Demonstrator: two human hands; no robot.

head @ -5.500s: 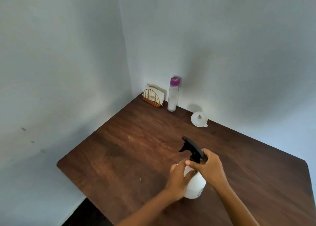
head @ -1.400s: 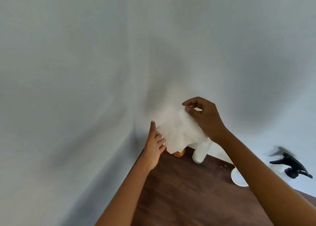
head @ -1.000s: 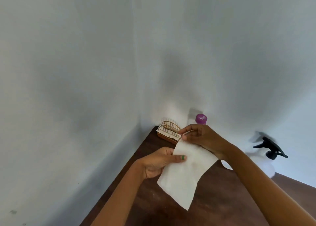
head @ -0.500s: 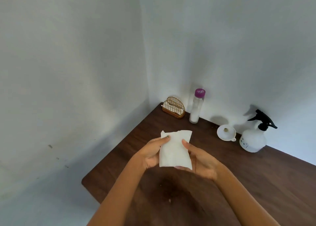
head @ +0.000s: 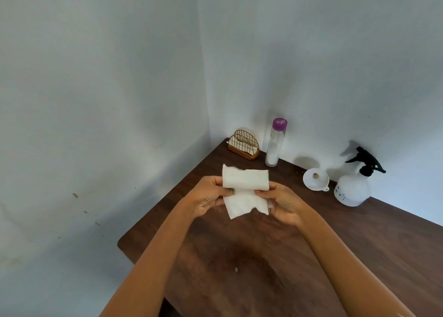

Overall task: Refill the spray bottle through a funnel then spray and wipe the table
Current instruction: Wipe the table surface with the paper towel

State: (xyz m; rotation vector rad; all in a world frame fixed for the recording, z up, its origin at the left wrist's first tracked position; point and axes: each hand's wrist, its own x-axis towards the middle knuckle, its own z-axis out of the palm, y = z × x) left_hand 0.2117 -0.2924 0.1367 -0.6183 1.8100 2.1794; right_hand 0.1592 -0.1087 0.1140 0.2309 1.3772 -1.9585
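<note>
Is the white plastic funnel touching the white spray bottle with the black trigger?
Apart. The head view shows a strip of dark wooden table between the white plastic funnel and the white spray bottle with the black trigger.

I see both forearms bare, no sleeves; left grip (head: 208,198) w/ green-painted thumbnail; right grip (head: 282,202) plain.

a: the table (head: 359,256), is that dark wood with a low sheen?
b: yes, grain showing. the tissue (head: 244,192) is soft matt white paper.
a: and at the back?
b: a translucent white plastic spray bottle (head: 352,189) with a black plastic trigger, a smooth white plastic funnel (head: 315,180), a clear bottle (head: 274,146) with a purple cap, and a golden wire holder (head: 243,144).
</note>
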